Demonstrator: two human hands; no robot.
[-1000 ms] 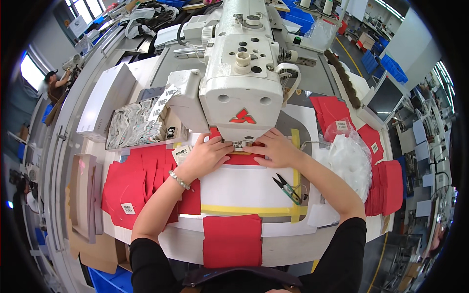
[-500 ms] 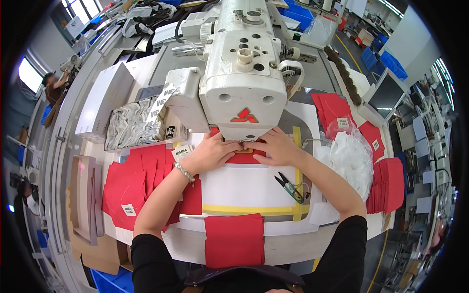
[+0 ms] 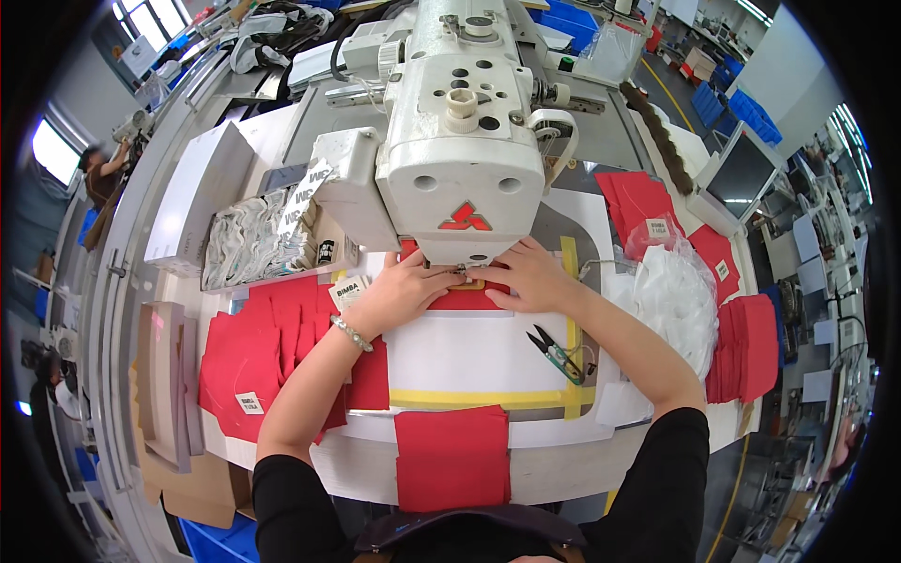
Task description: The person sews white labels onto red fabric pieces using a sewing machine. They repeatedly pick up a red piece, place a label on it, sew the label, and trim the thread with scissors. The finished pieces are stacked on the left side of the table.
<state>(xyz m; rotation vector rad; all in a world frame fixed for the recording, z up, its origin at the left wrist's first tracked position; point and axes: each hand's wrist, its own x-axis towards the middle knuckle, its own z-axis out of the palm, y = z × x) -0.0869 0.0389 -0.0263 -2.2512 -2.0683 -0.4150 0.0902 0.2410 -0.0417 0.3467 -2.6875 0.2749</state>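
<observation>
My left hand [image 3: 399, 296], bracelet on the wrist, rests open on a red fabric piece [image 3: 462, 301] beneath the white sewing machine head [image 3: 460, 178], fingers stretched toward the small metal fitting under it. My right hand [image 3: 530, 281] lies open on the piece's right side, fingertips close to the fitting. What is directly under the fingertips is hard to make out. White labels [image 3: 347, 289] sit beside my left hand. Green-handled thread snips [image 3: 554, 352] lie on the white sheet below my right forearm.
Red stacks sit left [image 3: 244, 352], right [image 3: 741, 347] and at the front edge [image 3: 452, 460]. A box of label strips [image 3: 258, 239], a closed white box [image 3: 192, 192], bagged white material [image 3: 671, 319] and a screen [image 3: 737, 178] surround the machine. A person [image 3: 103, 174] works at far left.
My hands have closed in slightly toward the middle under the machine head, and the white label that showed between them a second ago is now hidden.
</observation>
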